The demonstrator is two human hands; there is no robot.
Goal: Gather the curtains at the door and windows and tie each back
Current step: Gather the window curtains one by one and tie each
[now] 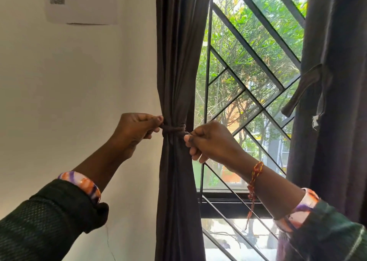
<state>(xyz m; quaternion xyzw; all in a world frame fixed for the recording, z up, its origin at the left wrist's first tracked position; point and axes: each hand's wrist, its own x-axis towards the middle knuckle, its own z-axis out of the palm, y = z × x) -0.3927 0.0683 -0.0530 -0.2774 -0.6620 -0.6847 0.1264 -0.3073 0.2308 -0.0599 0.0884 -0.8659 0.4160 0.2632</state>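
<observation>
Pulling tie (174, 129) ends apart, left hand (135, 130) and right hand (210, 139) each pinch one, cinching curtain (178, 72) left of window (248, 62). Uneven tension may slip knot, spilling folds.

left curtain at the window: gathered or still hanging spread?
Gathered. The left curtain is cinched by a dark tie, whose ends the left hand and right hand grip.
</observation>
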